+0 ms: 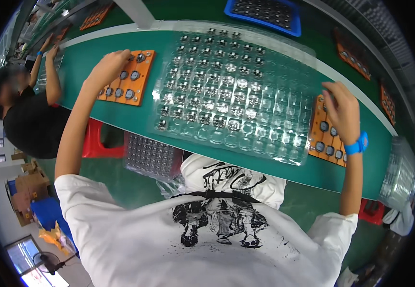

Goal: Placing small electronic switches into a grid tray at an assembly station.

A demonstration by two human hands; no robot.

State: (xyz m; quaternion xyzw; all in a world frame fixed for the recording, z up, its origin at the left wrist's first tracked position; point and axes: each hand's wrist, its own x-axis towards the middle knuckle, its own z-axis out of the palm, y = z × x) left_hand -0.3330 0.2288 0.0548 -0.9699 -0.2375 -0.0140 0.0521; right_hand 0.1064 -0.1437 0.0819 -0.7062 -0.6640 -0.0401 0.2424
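My left hand [109, 71] is over the left orange fixture board [138, 85]. Its fingertips are pinched together at the board's far edge, beside a small dark metal part [141, 58]; what they hold, if anything, is hidden. My right hand [345, 112], with a blue wristband, hovers at the far end of the right orange fixture board [316, 125]. Its thumb and forefinger are apart, with nothing visible between them. Both boards carry several small grey-black parts. Between them lies a clear plastic blister tray [276, 138], its left and middle pockets holding many small shiny parts.
The trays and boards rest on a green tabletop [207, 155]. Beyond its pale edge stand a blue tray [297, 26] of parts and more orange boards [353, 55]. Stacked clear trays [398, 174] sit at the right end. A co-worker [35, 112] works at left, near a red stool [95, 141].
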